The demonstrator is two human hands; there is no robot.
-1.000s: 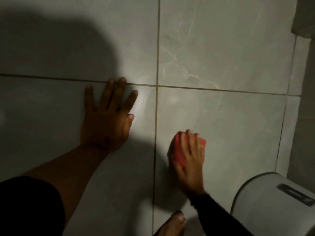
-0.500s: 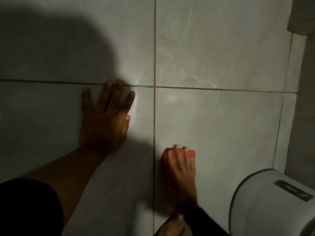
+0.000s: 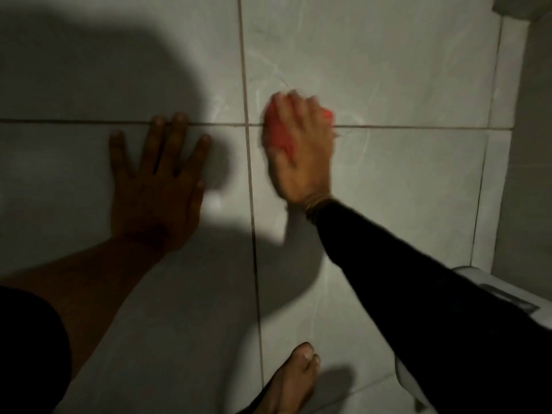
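Note:
My left hand (image 3: 158, 186) lies flat on the grey tiled floor (image 3: 403, 180), fingers spread and straight, fingertips at a horizontal grout line. My right hand (image 3: 301, 150), in a black sleeve, grips a red sponge (image 3: 279, 135) and presses it onto the tiles just right of where two grout lines cross. The sponge shows only at the hand's left side and by the knuckles. The hand is motion-blurred.
A white toilet (image 3: 507, 297) stands at the lower right, partly behind my right arm. My bare foot (image 3: 292, 383) rests on the floor at the bottom centre. A wall (image 3: 534, 144) rises along the right edge. A large shadow covers the left tiles.
My right hand has slid the red sponge away from me, from the near tile up to the horizontal grout line. My left hand has stayed planted flat.

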